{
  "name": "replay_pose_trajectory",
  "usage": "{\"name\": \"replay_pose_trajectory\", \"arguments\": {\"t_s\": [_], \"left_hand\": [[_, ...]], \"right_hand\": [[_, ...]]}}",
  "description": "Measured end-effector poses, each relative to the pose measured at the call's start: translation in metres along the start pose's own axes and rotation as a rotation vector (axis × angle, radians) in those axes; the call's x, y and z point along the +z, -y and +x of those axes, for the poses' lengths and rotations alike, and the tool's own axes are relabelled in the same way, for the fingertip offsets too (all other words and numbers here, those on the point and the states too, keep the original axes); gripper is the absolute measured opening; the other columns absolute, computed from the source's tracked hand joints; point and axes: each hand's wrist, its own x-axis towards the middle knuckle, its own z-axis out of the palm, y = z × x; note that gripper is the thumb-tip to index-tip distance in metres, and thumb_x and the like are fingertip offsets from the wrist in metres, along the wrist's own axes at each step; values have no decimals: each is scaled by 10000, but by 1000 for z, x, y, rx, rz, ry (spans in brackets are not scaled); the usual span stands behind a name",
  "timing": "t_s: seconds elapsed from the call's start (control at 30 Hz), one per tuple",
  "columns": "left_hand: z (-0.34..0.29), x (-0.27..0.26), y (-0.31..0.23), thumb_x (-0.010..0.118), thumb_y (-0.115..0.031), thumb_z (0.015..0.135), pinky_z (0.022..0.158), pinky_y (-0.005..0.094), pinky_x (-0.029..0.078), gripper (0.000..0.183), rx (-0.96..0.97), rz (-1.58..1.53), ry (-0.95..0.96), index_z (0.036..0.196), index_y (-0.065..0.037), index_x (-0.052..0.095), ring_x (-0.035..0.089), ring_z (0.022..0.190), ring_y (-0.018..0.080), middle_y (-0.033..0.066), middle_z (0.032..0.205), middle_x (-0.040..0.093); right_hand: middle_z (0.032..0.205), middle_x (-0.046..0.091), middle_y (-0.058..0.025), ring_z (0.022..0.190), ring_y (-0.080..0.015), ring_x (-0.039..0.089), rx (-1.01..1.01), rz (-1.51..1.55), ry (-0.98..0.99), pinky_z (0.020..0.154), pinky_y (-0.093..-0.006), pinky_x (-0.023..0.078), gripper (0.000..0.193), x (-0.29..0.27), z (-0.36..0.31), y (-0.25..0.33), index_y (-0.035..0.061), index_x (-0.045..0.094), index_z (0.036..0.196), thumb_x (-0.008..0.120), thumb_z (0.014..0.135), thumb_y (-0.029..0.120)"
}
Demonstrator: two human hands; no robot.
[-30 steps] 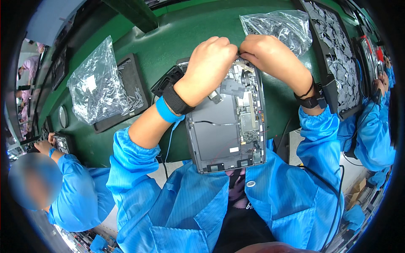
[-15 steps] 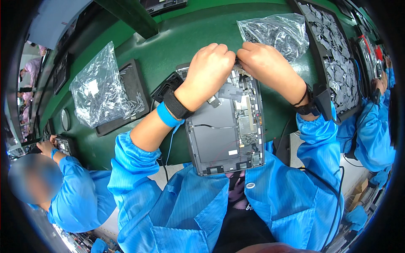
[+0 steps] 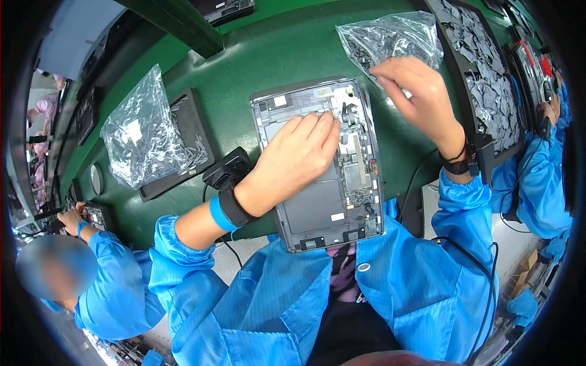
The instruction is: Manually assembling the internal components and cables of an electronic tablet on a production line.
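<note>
An opened tablet [image 3: 314,204] lies in front of me, its dark battery, circuit board and ribbon cables exposed. My left hand [image 3: 296,155] rests over its upper middle, fingers curled together at the edge of the circuit board; whatever they pinch is hidden. Raised to the right of the tablet, my right hand [image 3: 421,97] has thumb and forefinger brought together beside a clear plastic bag [image 3: 397,36] of small dark parts. Any piece between those fingertips is too small to name. Both wrists wear dark bands, and a blue strap [image 3: 221,213] circles the left one.
At left, a clear bag [image 3: 137,131] of small grey strips lies partly on a dark foam tray [image 3: 201,125]. A long black tray [image 3: 455,67] of grey pieces stands at right. Co-workers in blue sleeves [image 3: 116,287] sit either side. A green post [image 3: 177,24] rises at the back.
My hands have parted from the tablet's top edge. The left has come down over the board; the right has moved right and up toward the bag. The tablet's upper part is now uncovered.
</note>
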Motion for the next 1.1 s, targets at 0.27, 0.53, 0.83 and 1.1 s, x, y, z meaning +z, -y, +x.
{"name": "replay_pose_trajectory", "arguments": {"t_s": [0.27,0.53,0.83,1.1], "left_hand": [[8,-2,12,610,-34,730,878,369,521,389,18,-108,-118,1111,42,601,619,1025,298,157,1114,617],[32,9,34,642,-6,780,869,392,517,274,-7,-355,-343,1053,24,644,634,982,326,161,1009,664],[50,17,48,674,-74,792,744,399,503,105,-221,-201,-146,879,-19,691,615,821,298,105,847,644],[53,26,47,713,-86,737,672,377,501,55,-208,-71,-195,779,-74,680,605,760,259,67,757,586]], "right_hand": [[910,691,-67,753,-247,648,24,203,32,637,-327,512,282,13,-27,41,56,706,954,757,678,21],[978,700,-43,685,-165,628,-54,-77,-134,563,-289,484,324,25,-39,43,40,704,969,720,645,31],[1028,690,-29,660,-124,588,-3,-433,63,568,-259,427,265,36,-26,52,57,696,944,630,708,156],[1147,678,-117,538,-109,579,-55,-509,372,528,-269,454,302,28,-20,54,7,679,1008,605,729,96]]}}
